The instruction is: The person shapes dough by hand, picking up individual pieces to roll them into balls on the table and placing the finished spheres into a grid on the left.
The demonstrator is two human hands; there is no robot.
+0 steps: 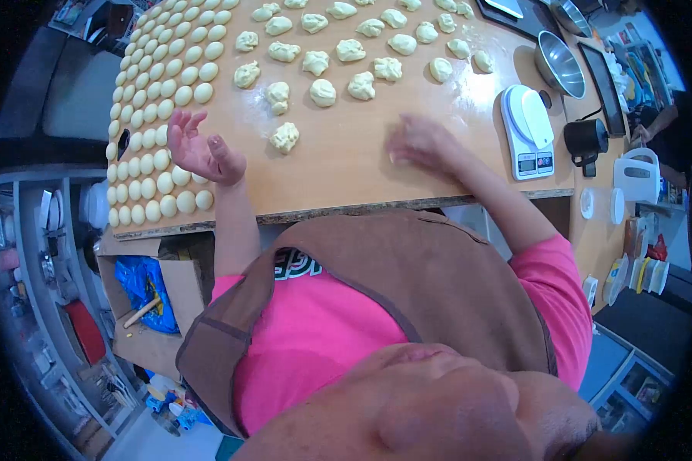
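Shaping probably best done lightly, evenly; left grip [207, 150] loosely spread, empty; right grip [425, 144] blurred, spread and hold cannot be told; nearest dough lump [284, 138] seen between them on bench [338, 175].

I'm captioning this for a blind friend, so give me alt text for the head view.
The left hand, fingers loosely curled, is raised near rows of smooth dough balls on a wooden table; the right hand is blurred over a bare patch. Rougher dough lumps lie ahead, a white kitchen scale sits at right, and a brown apron shows below.
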